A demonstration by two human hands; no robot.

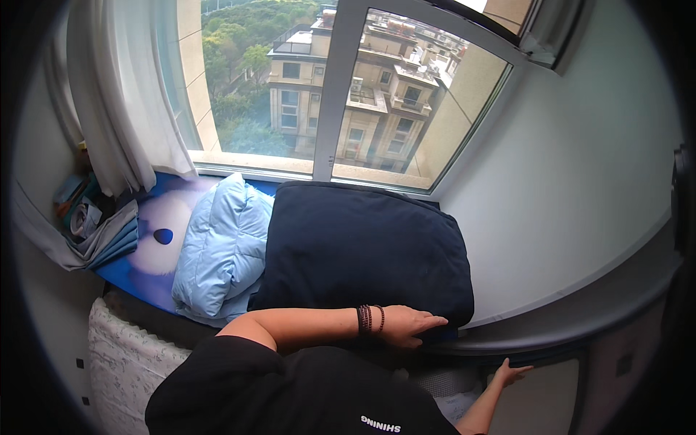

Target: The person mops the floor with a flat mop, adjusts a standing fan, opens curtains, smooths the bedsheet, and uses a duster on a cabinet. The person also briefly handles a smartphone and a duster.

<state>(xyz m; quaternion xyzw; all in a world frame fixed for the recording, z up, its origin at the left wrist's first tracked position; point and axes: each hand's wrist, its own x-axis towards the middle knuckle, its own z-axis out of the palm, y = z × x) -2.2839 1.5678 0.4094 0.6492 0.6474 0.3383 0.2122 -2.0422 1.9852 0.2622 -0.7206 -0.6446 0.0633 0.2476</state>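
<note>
A dark navy folded quilt or similar padded cloth (364, 244) lies on the window ledge before me. Along its front right edge is my left hand (405, 326), with beaded bracelets at the wrist. The fingers stretch to the right and close on nothing that I can see. Lower down on the right, my right hand (511, 373) is held with thumb and fingers apart, beside a pale framed panel (535, 397). I cannot tell whether it touches the panel. A light blue puffy quilted item (225, 255) is bunched against the navy cloth's left side.
Under the bunched item is a blue printed mat (157, 261). Curtains (119, 98) hang at the left, near rolled and stacked items (84, 215). A window (326, 98) rises behind the ledge, with a white wall (560, 190) at right. Floral fabric (128, 353) is lower left.
</note>
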